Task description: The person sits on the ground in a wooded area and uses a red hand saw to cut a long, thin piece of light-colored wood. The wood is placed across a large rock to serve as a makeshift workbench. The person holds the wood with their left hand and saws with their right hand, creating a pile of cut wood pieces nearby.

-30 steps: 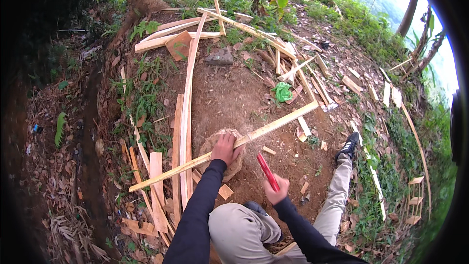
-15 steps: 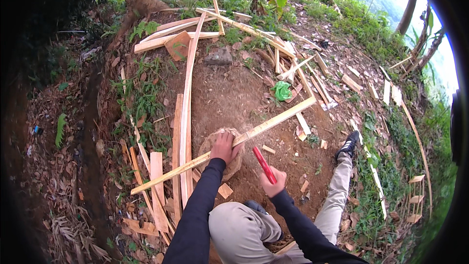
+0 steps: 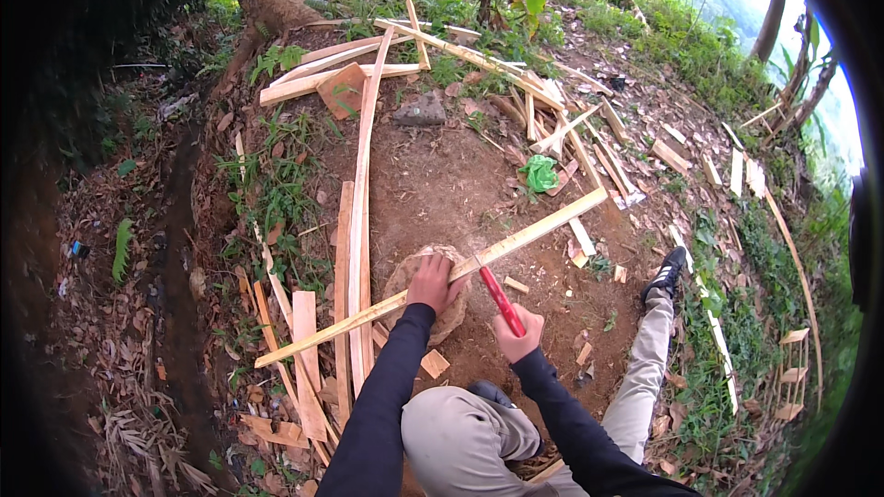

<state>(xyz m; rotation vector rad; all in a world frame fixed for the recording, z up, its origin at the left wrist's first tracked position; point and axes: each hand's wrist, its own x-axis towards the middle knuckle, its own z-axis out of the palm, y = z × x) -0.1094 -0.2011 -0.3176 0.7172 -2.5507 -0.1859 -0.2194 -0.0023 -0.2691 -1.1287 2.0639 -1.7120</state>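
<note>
A long, pale wooden strip (image 3: 543, 228) lies aslant across a round wood stump (image 3: 442, 317). My left hand (image 3: 433, 282) grips the strip over the stump, fingers wrapped over its edge. My right hand (image 3: 519, 331) is closed around a long red tool (image 3: 499, 298); its exact kind I cannot make out. The far end of the tool meets the strip's near edge, just right of my left hand, where a thin dark line crosses the wood. Whether a blade sits there is too small to tell.
Long planks (image 3: 363, 184) lie left of the stump. More timber (image 3: 474, 57) is piled at the back, near a crumpled green plastic bag (image 3: 539, 173) and a grey stone (image 3: 420, 110). Offcuts (image 3: 435, 364) dot the soil. My outstretched leg (image 3: 637, 364) is at the right.
My right hand has moved the red tool a little up and left, so its end now reaches the strip. My left hand stays on the strip; the whole view has shifted slightly.
</note>
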